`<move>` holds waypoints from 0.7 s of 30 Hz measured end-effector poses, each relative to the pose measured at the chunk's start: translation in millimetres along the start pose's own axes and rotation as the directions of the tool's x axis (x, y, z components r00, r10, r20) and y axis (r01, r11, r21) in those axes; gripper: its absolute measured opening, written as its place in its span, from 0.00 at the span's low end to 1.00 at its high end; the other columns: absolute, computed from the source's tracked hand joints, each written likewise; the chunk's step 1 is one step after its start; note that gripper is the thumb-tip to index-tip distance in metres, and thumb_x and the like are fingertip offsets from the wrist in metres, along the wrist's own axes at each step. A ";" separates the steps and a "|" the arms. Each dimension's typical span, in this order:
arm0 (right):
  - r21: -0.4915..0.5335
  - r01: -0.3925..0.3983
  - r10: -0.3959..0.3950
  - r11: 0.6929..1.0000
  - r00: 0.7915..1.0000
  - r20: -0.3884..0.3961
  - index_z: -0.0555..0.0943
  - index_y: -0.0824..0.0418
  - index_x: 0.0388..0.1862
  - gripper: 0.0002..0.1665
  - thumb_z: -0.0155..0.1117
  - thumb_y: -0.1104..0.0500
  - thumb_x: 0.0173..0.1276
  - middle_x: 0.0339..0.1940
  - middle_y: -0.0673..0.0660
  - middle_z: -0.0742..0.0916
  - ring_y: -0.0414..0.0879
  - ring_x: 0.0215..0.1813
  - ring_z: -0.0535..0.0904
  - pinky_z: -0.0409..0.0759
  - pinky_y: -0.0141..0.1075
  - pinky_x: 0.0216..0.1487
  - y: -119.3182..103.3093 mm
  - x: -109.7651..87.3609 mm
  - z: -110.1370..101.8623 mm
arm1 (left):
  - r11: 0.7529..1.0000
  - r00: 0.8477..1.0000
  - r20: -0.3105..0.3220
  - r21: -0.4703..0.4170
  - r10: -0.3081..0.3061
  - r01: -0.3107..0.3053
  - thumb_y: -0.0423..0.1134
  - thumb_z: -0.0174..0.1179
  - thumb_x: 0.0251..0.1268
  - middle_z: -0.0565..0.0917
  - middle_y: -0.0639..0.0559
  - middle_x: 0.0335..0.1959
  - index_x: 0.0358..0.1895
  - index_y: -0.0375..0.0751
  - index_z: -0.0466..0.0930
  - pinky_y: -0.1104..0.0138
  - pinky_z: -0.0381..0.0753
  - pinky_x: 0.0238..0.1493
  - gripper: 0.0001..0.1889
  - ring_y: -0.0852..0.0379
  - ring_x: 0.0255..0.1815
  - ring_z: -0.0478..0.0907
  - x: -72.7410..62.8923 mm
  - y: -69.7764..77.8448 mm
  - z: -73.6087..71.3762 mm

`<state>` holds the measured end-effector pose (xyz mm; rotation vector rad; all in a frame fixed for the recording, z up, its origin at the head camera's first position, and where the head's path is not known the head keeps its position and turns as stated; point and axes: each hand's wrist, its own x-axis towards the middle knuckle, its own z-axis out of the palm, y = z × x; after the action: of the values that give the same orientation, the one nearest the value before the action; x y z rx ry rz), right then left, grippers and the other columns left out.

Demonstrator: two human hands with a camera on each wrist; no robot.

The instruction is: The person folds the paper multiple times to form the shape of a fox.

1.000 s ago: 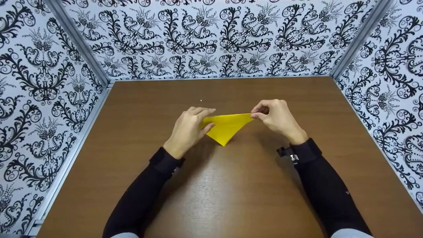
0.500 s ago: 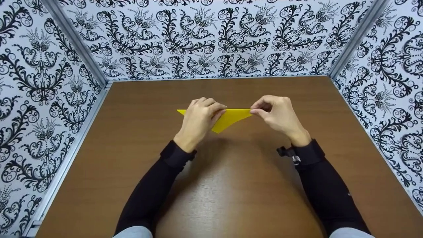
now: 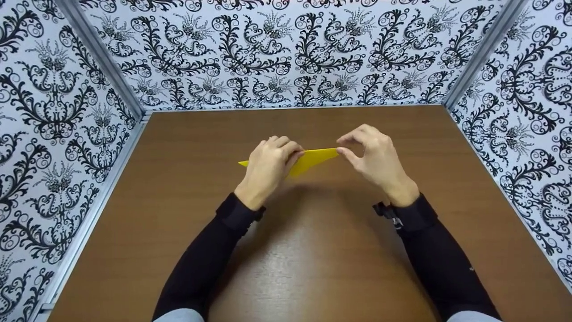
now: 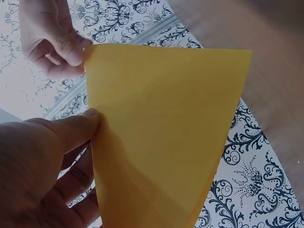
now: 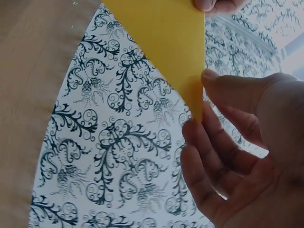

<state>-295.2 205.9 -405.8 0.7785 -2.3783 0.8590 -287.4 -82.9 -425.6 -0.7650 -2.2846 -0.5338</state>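
A yellow sheet of paper [image 3: 315,157] is held up over the table, seen nearly edge-on in the head view. Its broad flat face [image 4: 161,114] fills the middle of the left wrist view. My left hand [image 3: 270,163] pinches the long upper edge near its middle, thumb on the near side and fingers behind; one pointed corner sticks out to the left of it. At the right-hand corner is my right hand [image 3: 377,163]. In the right wrist view its thumb [image 5: 223,83] lies at the paper's edge, with the fingertips behind the narrow tip.
The brown wooden table [image 3: 321,255] spreads beneath both hands. Patterned black-and-white panels [image 3: 268,49] stand at its back and sides, joined by grey metal posts [image 3: 105,58]. Black cuffs with small devices sit on both wrists.
My left hand has slid right along the paper's edge and now pinches it. The paper shows less of its face. My right index finger has lifted slightly off the thumb.
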 end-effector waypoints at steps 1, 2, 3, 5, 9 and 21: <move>-0.022 0.027 -0.027 0.999 1.000 -0.011 0.95 0.62 0.55 0.12 0.85 0.60 0.77 0.52 0.62 0.95 0.59 0.55 0.92 0.90 0.47 0.62 -2.0 -0.3 1.3 | 1.000 1.000 -0.005 0.014 0.002 -0.002 0.45 0.73 0.84 0.96 0.52 0.42 0.48 0.46 0.98 0.56 0.86 0.41 0.08 0.48 0.42 0.90 -0.3 0.9 0.2; -0.041 0.052 -0.053 0.998 0.998 -0.017 0.95 0.62 0.57 0.14 0.84 0.59 0.78 0.53 0.63 0.94 0.60 0.57 0.91 0.89 0.51 0.63 -4.0 -0.5 2.8 | 1.000 1.000 -0.009 0.025 0.005 -0.005 0.44 0.74 0.84 0.95 0.52 0.41 0.48 0.46 0.98 0.56 0.87 0.41 0.07 0.48 0.42 0.90 -0.7 1.9 0.1; -0.058 0.078 -0.079 0.995 0.997 -0.023 0.94 0.62 0.58 0.14 0.84 0.58 0.79 0.55 0.63 0.94 0.62 0.58 0.91 0.89 0.54 0.63 -6.6 -0.9 4.5 | 0.999 1.000 -0.016 0.039 0.011 -0.010 0.44 0.75 0.84 0.95 0.52 0.41 0.47 0.47 0.98 0.57 0.87 0.41 0.07 0.48 0.42 0.90 -0.9 2.9 0.5; -0.087 0.128 -0.130 0.988 0.991 -0.022 0.94 0.62 0.60 0.15 0.82 0.57 0.81 0.56 0.64 0.94 0.63 0.59 0.90 0.88 0.57 0.62 -11.3 -1.8 8.3 | 0.998 0.999 -0.023 0.057 0.027 -0.026 0.43 0.75 0.83 0.95 0.53 0.40 0.47 0.47 0.97 0.57 0.87 0.41 0.06 0.49 0.41 0.90 -1.1 5.1 0.7; -0.133 0.207 -0.208 0.969 0.978 0.002 0.93 0.62 0.61 0.15 0.81 0.56 0.82 0.57 0.63 0.94 0.62 0.59 0.91 0.90 0.55 0.62 -19.3 -3.5 17.0 | 0.996 0.998 -0.019 0.063 0.066 -0.065 0.43 0.75 0.84 0.94 0.53 0.39 0.47 0.47 0.97 0.58 0.88 0.40 0.06 0.50 0.41 0.90 -0.6 8.4 1.2; -0.169 0.298 -0.298 0.940 0.954 0.025 0.93 0.61 0.52 0.10 0.85 0.61 0.77 0.47 0.59 0.93 0.56 0.49 0.89 0.90 0.49 0.48 -27.0 -9.5 36.5 | 0.994 0.996 -0.006 0.061 0.094 -0.094 0.45 0.74 0.84 0.93 0.55 0.39 0.47 0.48 0.97 0.60 0.86 0.42 0.07 0.51 0.42 0.88 -4.6 14.8 0.4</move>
<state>-279.9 166.7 -425.5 1.0317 -2.2192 0.5227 -275.1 -73.4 -426.7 -0.8334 -2.2334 -0.4216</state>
